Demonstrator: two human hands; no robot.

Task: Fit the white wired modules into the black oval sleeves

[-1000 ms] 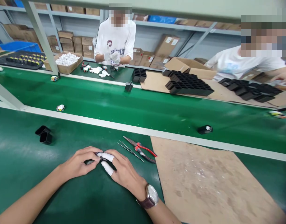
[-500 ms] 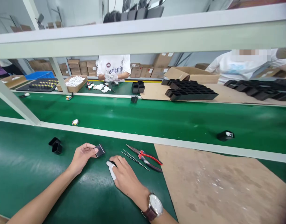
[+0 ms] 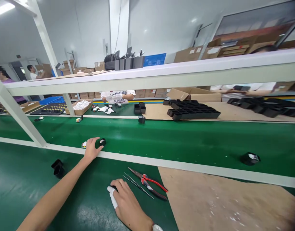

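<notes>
My left hand reaches over the pale rail onto the green belt, its thumb and fingers apart. Just at the fingertips a small black housing with a white inside stands on the belt. Behind the hand lies a small white-and-yellow part, partly covered. Low over the green table, my right hand has its fingers curled, with a white cover on the thumb. Something dark shows between thumb and fingers, mostly hidden. Beside that hand lie tweezers and red-and-black long-nose pliers.
Two black cups stand on the table at left. Brown cardboard covers the right side. Another black housing sits on the belt. A white beam crosses overhead. Co-workers stand beyond, near black trays.
My left hand has moved forward from the table to the belt, and the black piece it held is now at its fingertips there. My right hand stays near the tweezers. The view has tilted up.
</notes>
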